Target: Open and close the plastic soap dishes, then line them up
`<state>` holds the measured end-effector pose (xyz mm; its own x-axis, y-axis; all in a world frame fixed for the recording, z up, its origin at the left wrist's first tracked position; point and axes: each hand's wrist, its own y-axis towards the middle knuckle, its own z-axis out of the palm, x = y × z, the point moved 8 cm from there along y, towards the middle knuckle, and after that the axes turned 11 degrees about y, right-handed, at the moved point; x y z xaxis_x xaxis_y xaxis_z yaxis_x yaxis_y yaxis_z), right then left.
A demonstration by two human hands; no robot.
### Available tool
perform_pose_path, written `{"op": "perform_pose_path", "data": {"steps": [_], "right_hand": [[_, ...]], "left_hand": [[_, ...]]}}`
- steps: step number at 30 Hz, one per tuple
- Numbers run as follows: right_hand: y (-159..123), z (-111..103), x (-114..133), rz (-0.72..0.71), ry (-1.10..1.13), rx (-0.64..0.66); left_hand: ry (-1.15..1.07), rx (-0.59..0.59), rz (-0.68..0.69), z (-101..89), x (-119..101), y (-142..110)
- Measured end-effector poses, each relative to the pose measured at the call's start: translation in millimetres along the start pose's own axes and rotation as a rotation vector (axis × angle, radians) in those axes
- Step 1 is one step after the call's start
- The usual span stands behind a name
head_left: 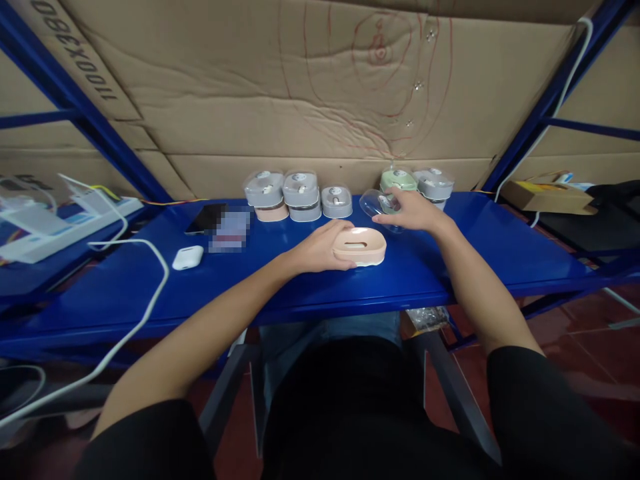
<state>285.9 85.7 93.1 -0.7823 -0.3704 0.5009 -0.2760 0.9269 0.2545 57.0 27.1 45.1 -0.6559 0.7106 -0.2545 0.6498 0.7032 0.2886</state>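
My left hand [325, 248] is wrapped round the left end of a peach-coloured oval box [367, 253], which has an open top and a slot in its inner floor. Behind it and to the right, my right hand [413, 210] grips a clear domed lid [373, 203], tilted and apart from the box. The lid's right part is hidden by my fingers. Just beyond that hand stands a green box [399, 179] with a clear lid. Grey lidded boxes [301, 189] stand stacked along the back of the blue table [400, 280], one stack with a peach box [271, 213] at the bottom.
On the left lie a white earbud case [188, 257], a dark phone [207, 219], a white cable [160, 267] and a power strip [75, 230]. A cardboard wall [225, 87] closes off the back. Blue posts [560, 97] flank the table; an open carton [550, 199] sits at right.
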Motion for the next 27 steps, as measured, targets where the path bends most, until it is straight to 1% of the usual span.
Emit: {"op": "perform_pose_path", "data": {"steps": [4,7,9,12,14,16,19,23,27], "right_hand": [[-2,-1,7,-0.027,0.019,-0.031],[-3,0,9,-0.035,0.041,-0.029],[-4,-1,12,-0.05,0.061,-0.024],[-8,-3,24,-0.139,0.108,-0.008],[-12,1,37,-0.233,0.139,0.054],[-17,10,49,-0.301,0.139,0.146],[-22,27,60,-0.341,0.085,0.232],[-25,47,67,-0.365,0.014,0.255],[-25,56,67,-0.369,-0.028,0.265]], "left_hand": [[0.132,0.035,0.097,2.7,-15,-6],[0.211,0.046,0.102,5.3,-19,-8],[0.149,0.036,0.06,7.7,-13,-7],[-0.082,-0.01,-0.046,13.2,9,-2],[-0.214,-0.045,-0.098,17.9,24,1],[-0.301,-0.077,-0.121,21.5,34,2],[-0.373,-0.111,-0.137,23.4,40,3],[-0.389,-0.094,-0.177,25.0,41,3],[-0.381,-0.081,-0.192,25.0,42,4]]}}
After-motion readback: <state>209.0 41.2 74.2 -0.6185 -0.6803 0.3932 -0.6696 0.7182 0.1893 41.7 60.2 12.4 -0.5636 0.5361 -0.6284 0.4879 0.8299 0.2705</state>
